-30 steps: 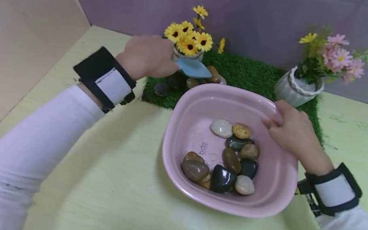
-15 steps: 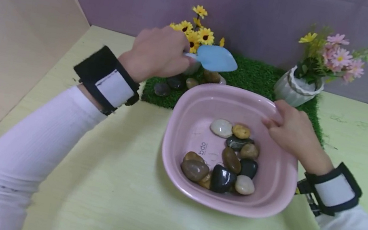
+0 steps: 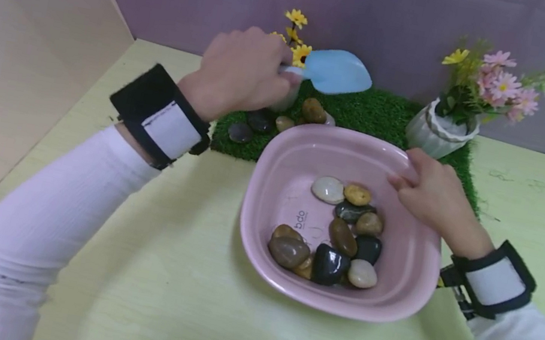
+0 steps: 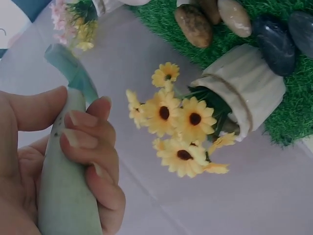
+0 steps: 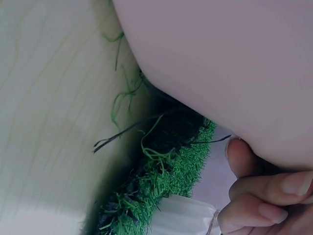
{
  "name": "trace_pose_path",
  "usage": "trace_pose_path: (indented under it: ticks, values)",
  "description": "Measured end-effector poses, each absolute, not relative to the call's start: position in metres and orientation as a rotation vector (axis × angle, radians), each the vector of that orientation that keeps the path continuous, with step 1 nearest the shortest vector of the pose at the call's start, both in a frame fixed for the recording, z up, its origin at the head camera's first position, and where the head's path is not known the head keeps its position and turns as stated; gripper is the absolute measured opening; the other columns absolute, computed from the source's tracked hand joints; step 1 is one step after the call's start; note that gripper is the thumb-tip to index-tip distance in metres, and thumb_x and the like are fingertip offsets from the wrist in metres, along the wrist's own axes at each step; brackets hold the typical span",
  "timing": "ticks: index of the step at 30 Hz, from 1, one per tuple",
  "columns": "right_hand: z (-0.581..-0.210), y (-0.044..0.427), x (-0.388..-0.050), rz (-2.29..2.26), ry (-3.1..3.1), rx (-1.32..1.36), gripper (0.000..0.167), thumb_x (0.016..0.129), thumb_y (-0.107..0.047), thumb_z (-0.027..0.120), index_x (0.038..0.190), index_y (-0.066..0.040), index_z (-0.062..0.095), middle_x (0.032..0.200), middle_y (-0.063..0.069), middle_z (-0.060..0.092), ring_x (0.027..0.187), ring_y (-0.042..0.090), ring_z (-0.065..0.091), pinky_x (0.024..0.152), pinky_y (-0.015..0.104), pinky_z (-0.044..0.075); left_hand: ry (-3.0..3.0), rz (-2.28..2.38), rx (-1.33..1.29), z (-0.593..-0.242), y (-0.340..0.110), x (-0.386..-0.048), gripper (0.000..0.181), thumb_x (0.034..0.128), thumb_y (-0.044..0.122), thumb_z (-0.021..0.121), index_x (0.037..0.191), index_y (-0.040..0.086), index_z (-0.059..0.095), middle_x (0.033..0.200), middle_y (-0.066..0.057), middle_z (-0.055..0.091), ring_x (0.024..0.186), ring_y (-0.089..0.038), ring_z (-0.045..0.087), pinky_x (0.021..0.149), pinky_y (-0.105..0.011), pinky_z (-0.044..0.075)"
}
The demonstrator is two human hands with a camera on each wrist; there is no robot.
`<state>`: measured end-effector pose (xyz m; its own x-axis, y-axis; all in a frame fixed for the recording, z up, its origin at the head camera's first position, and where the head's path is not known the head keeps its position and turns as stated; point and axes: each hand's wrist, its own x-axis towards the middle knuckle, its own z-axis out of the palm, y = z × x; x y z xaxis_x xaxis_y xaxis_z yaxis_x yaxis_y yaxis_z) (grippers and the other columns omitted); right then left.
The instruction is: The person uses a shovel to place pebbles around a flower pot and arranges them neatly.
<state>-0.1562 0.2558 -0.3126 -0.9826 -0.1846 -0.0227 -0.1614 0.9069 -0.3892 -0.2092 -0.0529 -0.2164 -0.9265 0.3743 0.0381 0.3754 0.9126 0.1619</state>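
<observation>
My left hand grips a small blue trowel by its pale handle, fingers curled round it in the left wrist view. The blade points right, raised over the back of the grass mat, and no load shows on it. My right hand pinches the right rim of a pink basin; its fingers press against the basin's side in the right wrist view. Inside the basin lie several wet-looking pebbles, among them a black stone and a white stone.
Behind the basin lies a green grass mat. On it stand a pot of yellow flowers, partly hidden by my left hand in the head view, and a white pot of pink flowers. Several stones sit beside the yellow flowers. A purple-grey wall rises behind.
My left hand has lifted the trowel up and to the right from beside the yellow flowers, and the blade has turned to show its broad face. My right hand and the basin have stayed still.
</observation>
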Motion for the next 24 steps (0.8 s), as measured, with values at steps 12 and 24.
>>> trace_pose_path:
  ticks: [12,24]
  values:
    - [-0.314,0.256,-0.157,-0.604,3.014,-0.279,0.017,0.094,-0.018,0.059,0.095,-0.004,0.050,0.066,0.011,0.048,0.058,0.025,0.052,0.049,0.034,0.039,-3.063,-0.237,-0.605,-0.196,-0.053,-0.200,0.036,0.1019,0.045,0.044,0.101,0.019,0.068,0.079,-0.003,0.054,0.064,-0.020,0.047,0.051,-0.030,0.033]
    - [-0.311,0.255,-0.156,-0.619,2.997,-0.268,0.017,0.093,-0.018,0.059,0.094,-0.004,0.049,0.067,0.011,0.049,0.059,0.026,0.053,0.050,0.034,0.041,-3.281,0.040,-0.958,-0.194,-0.052,-0.197,0.030,0.1000,0.045,0.050,0.095,0.025,0.072,0.088,0.001,0.066,0.081,-0.020,0.060,0.076,-0.044,0.048]
